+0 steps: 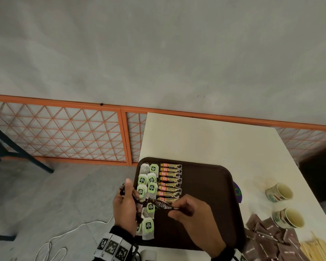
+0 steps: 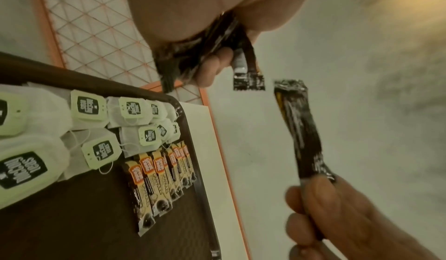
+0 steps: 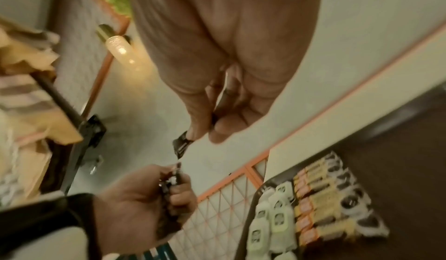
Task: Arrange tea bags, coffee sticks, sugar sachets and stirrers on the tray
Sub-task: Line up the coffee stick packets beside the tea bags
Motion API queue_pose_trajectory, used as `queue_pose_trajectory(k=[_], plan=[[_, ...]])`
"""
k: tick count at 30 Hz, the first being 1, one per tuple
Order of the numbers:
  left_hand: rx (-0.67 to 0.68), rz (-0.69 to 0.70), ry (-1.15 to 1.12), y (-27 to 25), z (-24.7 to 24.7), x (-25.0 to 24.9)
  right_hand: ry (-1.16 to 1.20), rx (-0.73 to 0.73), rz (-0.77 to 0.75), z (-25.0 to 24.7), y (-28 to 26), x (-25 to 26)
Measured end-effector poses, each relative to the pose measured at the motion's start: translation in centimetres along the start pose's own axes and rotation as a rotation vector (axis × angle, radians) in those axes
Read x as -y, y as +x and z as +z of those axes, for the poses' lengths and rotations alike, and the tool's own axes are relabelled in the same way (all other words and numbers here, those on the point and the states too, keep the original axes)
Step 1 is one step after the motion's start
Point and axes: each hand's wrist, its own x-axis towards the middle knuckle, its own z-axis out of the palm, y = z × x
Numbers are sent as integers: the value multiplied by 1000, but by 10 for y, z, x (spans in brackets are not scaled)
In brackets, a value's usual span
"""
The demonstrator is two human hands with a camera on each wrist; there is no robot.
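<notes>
Now right hand (image 1: 188, 213) pinching one coffee stick (image 1: 159, 204) by its end, above the tray (image 1: 211, 185); left hand (image 1: 125, 208) clamped on a bundle of sticks (image 2: 205, 45). Probably light, soft, a bit slippery; better held at the flat sealed end.

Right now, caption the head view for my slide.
Right hand pinches one coffee stick over the tray; left hand grips more.

Stirrers (image 1: 316, 249) cut by frame edge; coffee sticks (image 3: 328, 203) blurred; left hand (image 1: 124, 210) hides bundle's middle.
</notes>
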Motion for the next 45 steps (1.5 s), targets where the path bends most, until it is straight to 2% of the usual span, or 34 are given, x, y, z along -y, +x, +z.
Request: queue_pose_trajectory(k=[3,6,8,12,16,18,21,25,27,30,32,34,37,38,40,42,43,45], plan=[[129,-85,11,-8,-2,-5,-148,-176,-370,-9,2,-13],[349,-168,120,-25,3,-8,-197,-230,-584,-14,6,-21],[412,-212,140,-34,8,-7,-224,-227,-650,-18,9,-24],[428,-228,109,-38,13,-9,-294,-171,-696,-23,10,-29],[485,-130,210,-39,12,-8,-333,-156,-689,-29,9,-37],[495,-36,307,-39,13,-5,-319,-203,-651,-31,10,-38],[428,31,354,-41,19,4,-256,-321,-518,-28,17,-38],[293,-1,276,-44,28,14,-189,-398,-480,-20,26,-33],[218,-19,247,-44,31,16,-52,-409,-381,-15,25,-28],[156,-18,237,-46,35,18,197,-238,-105,-5,20,-16],[184,-3,260,-50,39,17,210,-138,-53,3,19,-13],[253,34,314,-54,40,16,221,-132,-49,4,21,-11],[349,82,440,-53,34,13,318,-108,38,-8,25,-12],[346,91,459,-49,29,11,299,-50,61,-13,25,-13],[331,103,450,-41,19,7,177,176,84,-22,22,-17],[405,130,513,-33,8,4,30,417,118,-25,16,-20],[460,133,579,-30,3,4,-16,479,146,-24,13,-23],[533,110,684,-25,-7,9,-56,494,204,-20,8,-29]])
